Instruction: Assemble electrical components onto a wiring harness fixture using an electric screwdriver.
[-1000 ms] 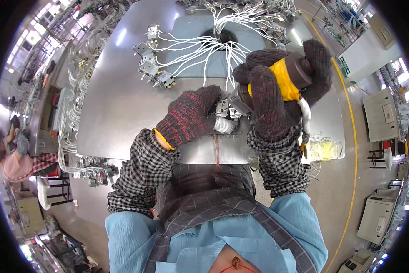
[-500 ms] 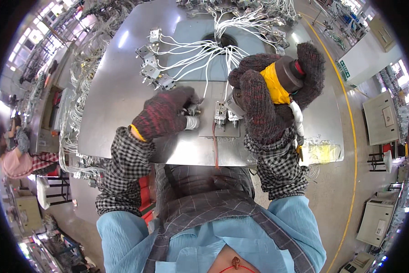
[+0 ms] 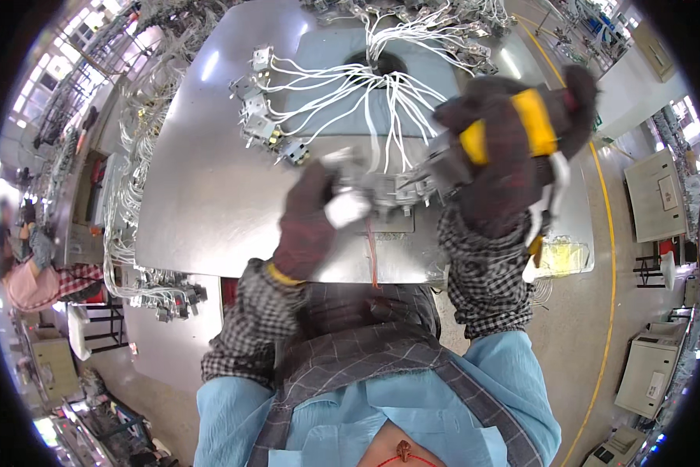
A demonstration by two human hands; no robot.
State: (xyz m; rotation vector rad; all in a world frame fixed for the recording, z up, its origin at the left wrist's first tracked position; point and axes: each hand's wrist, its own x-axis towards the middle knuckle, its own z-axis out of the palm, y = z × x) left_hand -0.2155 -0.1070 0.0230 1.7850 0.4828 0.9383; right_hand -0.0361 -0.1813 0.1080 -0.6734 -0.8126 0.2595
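My right hand [image 3: 513, 148], in a dark knitted glove, is wrapped round a dark power screwdriver [image 3: 452, 165] with yellow bands. Its nose points left toward a row of small metal connector housings [image 3: 403, 189] on white wires. My left hand [image 3: 307, 226], gloved and with white wrapping on a fingertip, is just left of that row. Beside its fingers is a blurred silvery metal part [image 3: 343, 161]. Motion smears the fingers, so whether they grip the part is unclear. Under the row lies a flat plate [image 3: 396, 224], with a thin reddish cord [image 3: 374, 261] hanging from it.
White wires [image 3: 319, 76] fan out from a dark round hole [image 3: 386, 62] in the metal table [image 3: 190, 179]. More housings [image 3: 260, 124] sit at their left ends. A clear yellowish patch [image 3: 564, 257] marks the near right corner. Another person [image 3: 35, 272] sits at far left.
My left hand has moved right and closer to the row of housings. The right hand and screwdriver have shifted right. More wired housings now stand in the row at the middle.
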